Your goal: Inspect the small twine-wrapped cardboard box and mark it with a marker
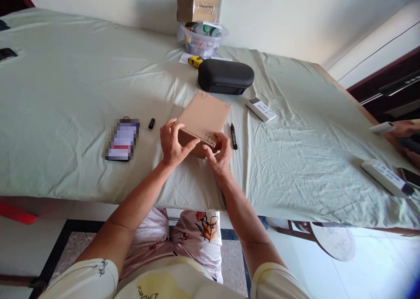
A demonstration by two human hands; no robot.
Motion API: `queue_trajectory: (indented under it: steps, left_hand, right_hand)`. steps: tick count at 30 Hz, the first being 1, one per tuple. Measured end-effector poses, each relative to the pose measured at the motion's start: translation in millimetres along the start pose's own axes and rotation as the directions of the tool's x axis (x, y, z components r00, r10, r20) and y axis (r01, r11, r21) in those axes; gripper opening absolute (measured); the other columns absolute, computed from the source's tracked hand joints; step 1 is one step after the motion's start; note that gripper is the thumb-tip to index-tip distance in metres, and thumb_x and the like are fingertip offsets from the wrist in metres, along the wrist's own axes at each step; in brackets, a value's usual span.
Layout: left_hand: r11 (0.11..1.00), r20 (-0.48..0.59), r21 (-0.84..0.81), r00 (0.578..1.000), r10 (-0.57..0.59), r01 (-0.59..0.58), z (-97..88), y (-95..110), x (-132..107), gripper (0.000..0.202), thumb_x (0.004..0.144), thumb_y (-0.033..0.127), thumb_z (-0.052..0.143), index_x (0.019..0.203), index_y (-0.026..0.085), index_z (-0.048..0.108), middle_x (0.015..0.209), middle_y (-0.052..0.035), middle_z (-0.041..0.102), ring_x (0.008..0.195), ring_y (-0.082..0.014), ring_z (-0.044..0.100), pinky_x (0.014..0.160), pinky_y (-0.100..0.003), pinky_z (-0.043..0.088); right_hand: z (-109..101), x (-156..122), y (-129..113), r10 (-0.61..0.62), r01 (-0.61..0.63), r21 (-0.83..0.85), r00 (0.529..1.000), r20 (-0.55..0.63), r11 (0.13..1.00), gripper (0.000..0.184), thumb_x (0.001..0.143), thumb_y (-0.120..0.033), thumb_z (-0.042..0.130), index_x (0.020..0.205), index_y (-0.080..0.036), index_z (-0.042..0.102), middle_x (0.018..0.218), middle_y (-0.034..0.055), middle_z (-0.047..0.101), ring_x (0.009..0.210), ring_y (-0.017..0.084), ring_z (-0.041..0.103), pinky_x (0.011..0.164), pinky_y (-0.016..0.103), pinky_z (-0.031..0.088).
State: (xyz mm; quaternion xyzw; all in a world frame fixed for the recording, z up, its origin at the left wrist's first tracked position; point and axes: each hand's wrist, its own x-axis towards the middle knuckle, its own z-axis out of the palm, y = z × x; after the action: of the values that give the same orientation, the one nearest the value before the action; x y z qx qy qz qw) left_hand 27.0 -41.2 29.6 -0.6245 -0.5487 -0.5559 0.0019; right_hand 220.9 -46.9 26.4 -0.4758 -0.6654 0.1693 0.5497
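Both hands grip the near edge of a flat tan box (204, 117) on the sheeted table (82, 84): left hand (172, 143) clasping its corner, right hand (220, 152) pinching, apparently lifting the lid; a black marker (233, 136) lies just beside.

A plain tan cardboard box (204, 117), marked with faint line drawings at its corners, is seen on a pale green sheet (65, 89) that covers the counter. A black marker (233, 136) and its black cap (151, 123) are seen beside the box. A black zipped case (225, 76) is set behind it, with a yellow tape measure (195, 61) and a brown carton (197, 4) farther back. The remote control (261, 110) is white with blue markings. Pink trousers (183, 237) with a red and orange flower pattern are worn, with a cream shirt (157, 281).
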Motion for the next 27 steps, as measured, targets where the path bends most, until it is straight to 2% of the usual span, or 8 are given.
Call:
queue_trajectory:
  steps: [2,6,9,11,15,20,24,27]
  left_hand:
    - [1.0,0.007,0.018,1.0,-0.002,0.002,0.8,0.3,-1.4,0.074,0.082,0.082,0.074,0.126,0.023,0.064,0.147,-0.0207,0.06,0.138,-0.0381,0.058,0.12,-0.054,0.045]
    - [0.999,0.043,-0.007,0.999,0.032,-0.031,3.1,0.4,-3.7,0.072,0.095,0.077,0.06,0.14,0.02,0.063,0.17,-0.025,0.04,0.158,-0.0421,0.043,0.127,-0.058,0.038]
    - [0.995,0.068,-0.073,0.995,0.067,-0.062,4.1,0.4,-4.4,0.063,0.103,0.066,0.053,0.144,0.021,0.065,0.181,-0.0207,0.022,0.168,-0.0427,0.026,0.132,-0.06,0.031]
    - [0.993,0.088,-0.094,0.993,0.083,-0.075,4.1,0.9,-4.5,0.055,0.105,0.06,0.053,0.143,0.023,0.068,0.184,-0.0159,0.017,0.17,-0.0424,0.02,0.134,-0.062,0.027]
    - [0.99,0.107,-0.082,0.987,0.123,-0.115,4.0,2.8,-5.3,0.054,0.101,0.063,0.059,0.14,0.027,0.07,0.183,-0.0116,0.022,0.171,-0.044,0.014,0.135,-0.068,0.022]
    - [0.979,0.088,-0.065,0.976,0.2,-0.194,5.7,2.8,-6.5,0.077,0.087,0.077,0.072,0.142,0.022,0.066,0.179,-0.0196,0.028,0.169,-0.0488,0.019,0.133,-0.071,0.024]
    - [0.97,0.12,-0.047,0.963,0.243,-0.239,5.1,1.0,-4.4,0.061,0.096,0.068,0.066,0.138,0.023,0.066,0.168,-0.0177,0.046,0.165,-0.0431,0.032,0.133,-0.066,0.031]
    - [0.947,0.106,-0.065,0.941,0.32,-0.315,3.0,1.7,-1.5,0.043,0.103,0.053,0.061,0.132,0.023,0.068,0.152,-0.0149,0.062,0.158,-0.0365,0.046,0.129,-0.059,0.043]
  right_hand:
    - [0.4,-0.6,-1.7,-0.032,0.032,-0.004,0.999,0.028,0.999,0.051,0.09,-0.065,0.073,0.125,-0.029,0.064,0.081,-0.003,0.059,0.063,0.013,0.052,0.06,0.03,0.05]
    - [1.3,-0.4,-3.4,-0.079,0.074,0.049,0.991,0.108,0.996,0.05,0.095,-0.063,0.07,0.13,-0.028,0.064,0.077,-0.004,0.059,0.06,0.012,0.053,0.062,0.031,0.053]
    - [3.9,-1.0,-4.5,-0.086,0.078,0.068,0.99,0.114,0.995,0.046,0.097,-0.062,0.069,0.128,-0.027,0.068,0.074,-0.0036,0.06,0.061,0.013,0.055,0.063,0.031,0.053]
    - [5.7,-1.6,-5.2,-0.078,0.073,0.056,0.992,0.096,0.996,0.048,0.096,-0.065,0.069,0.125,-0.027,0.07,0.072,-0.0032,0.06,0.062,0.014,0.057,0.064,0.032,0.055]
    - [5.7,-2.4,-6.4,-0.071,0.06,0.091,0.989,0.13,0.994,0.051,0.098,-0.068,0.064,0.127,-0.027,0.071,0.075,-0.0009,0.065,0.063,0.015,0.061,0.064,0.032,0.057]
    - [4.7,-2.5,-9.2,-0.073,0.051,0.136,0.985,0.158,0.989,0.043,0.107,-0.058,0.052,0.129,-0.027,0.072,0.087,0.0041,0.075,0.067,0.014,0.066,0.068,0.033,0.062]
    - [7.9,-2.2,-9.1,-0.071,0.044,0.175,0.986,0.151,0.984,0.039,0.107,-0.054,0.055,0.127,-0.028,0.075,0.095,0.0046,0.08,0.061,0.011,0.066,0.064,0.03,0.063]
    - [9.9,-3.0,-7.0,-0.056,0.027,0.198,0.988,0.141,0.98,0.038,0.105,-0.054,0.059,0.126,-0.028,0.077,0.091,0.0027,0.081,0.058,0.01,0.065,0.06,0.028,0.062]
